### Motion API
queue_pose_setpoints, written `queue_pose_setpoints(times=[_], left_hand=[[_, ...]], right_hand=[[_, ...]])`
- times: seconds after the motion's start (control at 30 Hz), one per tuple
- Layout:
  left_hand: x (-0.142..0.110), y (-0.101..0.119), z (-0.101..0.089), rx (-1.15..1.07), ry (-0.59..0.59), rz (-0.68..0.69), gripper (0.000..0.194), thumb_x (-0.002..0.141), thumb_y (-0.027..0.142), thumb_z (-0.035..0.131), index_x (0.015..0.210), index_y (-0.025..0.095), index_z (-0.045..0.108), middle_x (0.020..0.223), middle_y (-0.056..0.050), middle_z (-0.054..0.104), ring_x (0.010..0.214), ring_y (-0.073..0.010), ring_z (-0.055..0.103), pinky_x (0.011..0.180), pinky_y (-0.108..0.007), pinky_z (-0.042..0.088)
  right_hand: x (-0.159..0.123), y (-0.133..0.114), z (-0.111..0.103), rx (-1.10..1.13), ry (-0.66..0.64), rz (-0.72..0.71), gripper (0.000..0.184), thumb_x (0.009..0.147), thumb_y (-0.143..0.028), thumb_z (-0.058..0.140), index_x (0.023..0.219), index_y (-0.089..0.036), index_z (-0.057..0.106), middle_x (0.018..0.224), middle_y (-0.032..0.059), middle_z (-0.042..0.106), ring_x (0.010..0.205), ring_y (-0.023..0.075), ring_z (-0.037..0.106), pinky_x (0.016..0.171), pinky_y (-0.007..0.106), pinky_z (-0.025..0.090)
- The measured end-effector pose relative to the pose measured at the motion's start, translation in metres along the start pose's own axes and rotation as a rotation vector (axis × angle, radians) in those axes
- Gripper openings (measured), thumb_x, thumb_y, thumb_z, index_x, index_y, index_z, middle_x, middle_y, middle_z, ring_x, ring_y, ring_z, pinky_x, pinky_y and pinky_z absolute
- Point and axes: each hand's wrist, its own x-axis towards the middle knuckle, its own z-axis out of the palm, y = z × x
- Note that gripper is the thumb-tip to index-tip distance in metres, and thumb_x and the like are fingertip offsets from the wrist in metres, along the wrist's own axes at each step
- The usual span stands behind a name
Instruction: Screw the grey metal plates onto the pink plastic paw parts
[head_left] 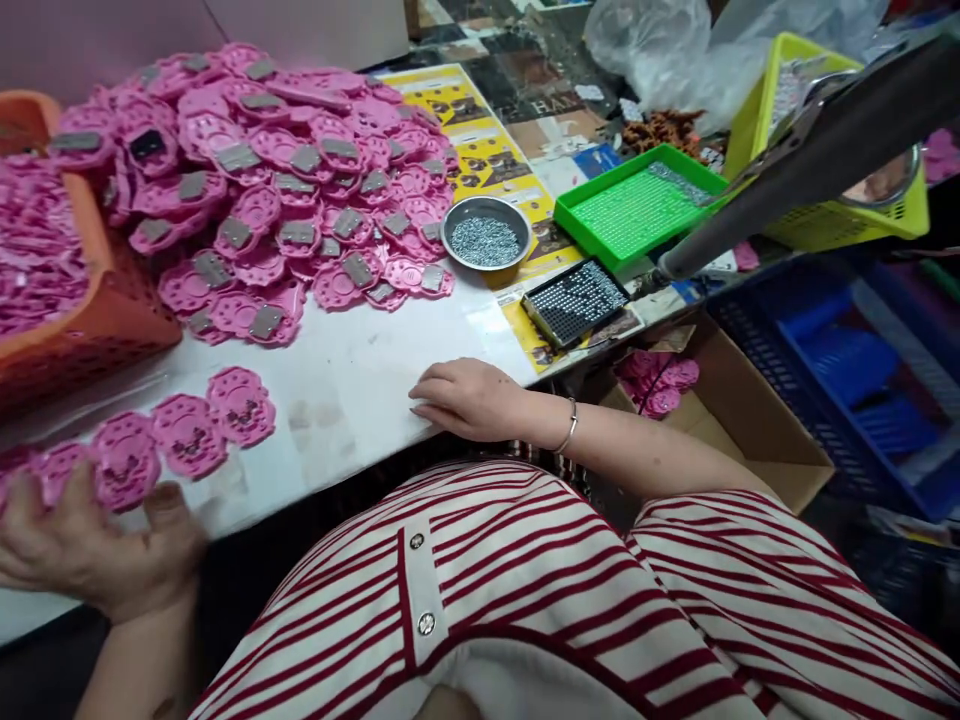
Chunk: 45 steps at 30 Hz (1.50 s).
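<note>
My left hand (pixel 82 545) lies at the table's near-left edge, fingers spread over a row of pink flower-shaped plastic parts (pixel 187 430); its fingertips touch the nearest ones and nothing is gripped. My right hand (pixel 469 398) rests flat on the white table (pixel 352 370) near its front edge, fingers stretched out and holding nothing. A big heap of the same pink parts with grey metal plates (pixel 262 170) covers the far left of the table.
An orange basket (pixel 97 320) of pink parts stands at the left. A metal bowl of small silver bits (pixel 485 235), a black tray (pixel 576 300), a green tray (pixel 637 205) and a yellow basket (pixel 832 130) sit at right. A cardboard box (pixel 750 420) is below.
</note>
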Motion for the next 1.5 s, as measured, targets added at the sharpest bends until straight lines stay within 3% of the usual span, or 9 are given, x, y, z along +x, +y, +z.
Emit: queue_pose_setpoints(times=[0.07, 0.13, 0.2, 0.33, 0.5, 0.7, 0.97, 1.23, 1.5], left_hand=[[0.017, 0.028, 0.005, 0.022, 0.005, 0.011, 0.097, 0.051, 0.06, 0.052, 0.146, 0.057, 0.033, 0.158, 0.012, 0.037, 0.146, -0.0475, 0.025, 0.114, -0.069, 0.014], [0.028, 0.029, 0.007, 0.051, 0.017, -0.013, 0.095, 0.05, 0.06, 0.053, 0.144, 0.059, 0.036, 0.155, 0.013, 0.042, 0.144, -0.0479, 0.029, 0.114, -0.069, 0.014], [0.026, 0.004, 0.008, 0.076, 0.099, -0.082, 0.091, 0.053, 0.061, 0.052, 0.143, 0.061, 0.037, 0.153, 0.012, 0.044, 0.144, -0.047, 0.032, 0.116, -0.068, 0.012], [-0.003, -0.07, 0.015, 0.118, 0.46, -0.134, 0.069, 0.069, 0.066, 0.048, 0.136, 0.052, 0.053, 0.155, 0.003, 0.045, 0.14, -0.0381, 0.043, 0.121, -0.057, 0.016], [-0.006, -0.105, 0.029, 0.252, 0.537, -0.103, 0.062, 0.075, 0.067, 0.05, 0.122, 0.028, 0.065, 0.142, -0.011, 0.057, 0.135, -0.0319, 0.051, 0.121, -0.054, 0.023], [0.001, -0.094, 0.028, 0.253, 0.513, -0.132, 0.062, 0.078, 0.066, 0.052, 0.118, 0.02, 0.063, 0.141, -0.016, 0.055, 0.135, -0.0322, 0.048, 0.12, -0.052, 0.023], [-0.004, -0.099, 0.019, 0.283, 0.596, 0.047, 0.085, 0.089, 0.079, 0.025, 0.125, 0.01, 0.059, 0.136, -0.02, 0.054, 0.131, -0.0292, 0.048, 0.113, -0.046, 0.032], [0.002, -0.095, -0.001, 0.143, 0.457, 0.109, 0.079, 0.088, 0.07, 0.045, 0.137, 0.009, 0.055, 0.145, -0.02, 0.048, 0.14, -0.0249, 0.042, 0.115, -0.042, 0.03], [0.0, -0.082, -0.009, 0.14, 0.267, 0.043, 0.079, 0.076, 0.073, 0.059, 0.136, 0.021, 0.058, 0.152, -0.012, 0.044, 0.144, -0.0271, 0.038, 0.121, -0.044, 0.016]], right_hand=[[-0.015, 0.011, -0.003, 0.025, 0.016, 0.008, 0.041, 0.101, -0.041, 0.032, 0.105, -0.018, 0.066, 0.095, 0.0074, 0.073, 0.079, 0.0155, 0.063, 0.07, 0.029, 0.044], [-0.026, 0.022, -0.004, 0.063, 0.034, 0.007, 0.037, 0.1, -0.038, 0.035, 0.102, -0.019, 0.067, 0.086, 0.0054, 0.073, 0.073, 0.0145, 0.063, 0.063, 0.027, 0.042], [-0.033, 0.032, -0.005, 0.119, 0.051, -0.01, 0.033, 0.099, -0.035, 0.04, 0.1, -0.019, 0.068, 0.082, 0.0043, 0.073, 0.072, 0.0133, 0.064, 0.063, 0.025, 0.043], [-0.036, 0.048, -0.009, 0.246, 0.088, -0.039, 0.027, 0.097, -0.03, 0.045, 0.098, -0.017, 0.069, 0.081, 0.0043, 0.075, 0.072, 0.0106, 0.066, 0.067, 0.022, 0.049], [-0.031, 0.056, -0.015, 0.315, 0.141, -0.039, 0.023, 0.095, -0.027, 0.05, 0.095, -0.016, 0.069, 0.08, 0.004, 0.076, 0.07, 0.0097, 0.069, 0.065, 0.021, 0.053], [-0.033, 0.06, -0.017, 0.215, 0.226, -0.051, 0.023, 0.094, -0.025, 0.049, 0.095, -0.017, 0.07, 0.074, 0.004, 0.074, 0.063, 0.0109, 0.067, 0.06, 0.022, 0.052], [-0.042, 0.075, -0.009, -0.159, 0.305, 0.082, 0.025, 0.089, -0.033, 0.054, 0.093, -0.017, 0.073, 0.055, 0.002, 0.06, 0.052, 0.0133, 0.051, 0.052, 0.028, 0.037], [-0.038, 0.072, -0.003, -0.38, 0.289, 0.223, 0.03, 0.089, -0.036, 0.048, 0.095, -0.018, 0.071, 0.059, 0.0034, 0.06, 0.054, 0.0149, 0.05, 0.057, 0.03, 0.041], [-0.038, 0.073, -0.007, -0.448, 0.29, 0.263, 0.031, 0.091, -0.037, 0.045, 0.087, -0.017, 0.069, 0.058, 0.0043, 0.059, 0.055, 0.0148, 0.05, 0.056, 0.03, 0.041]])
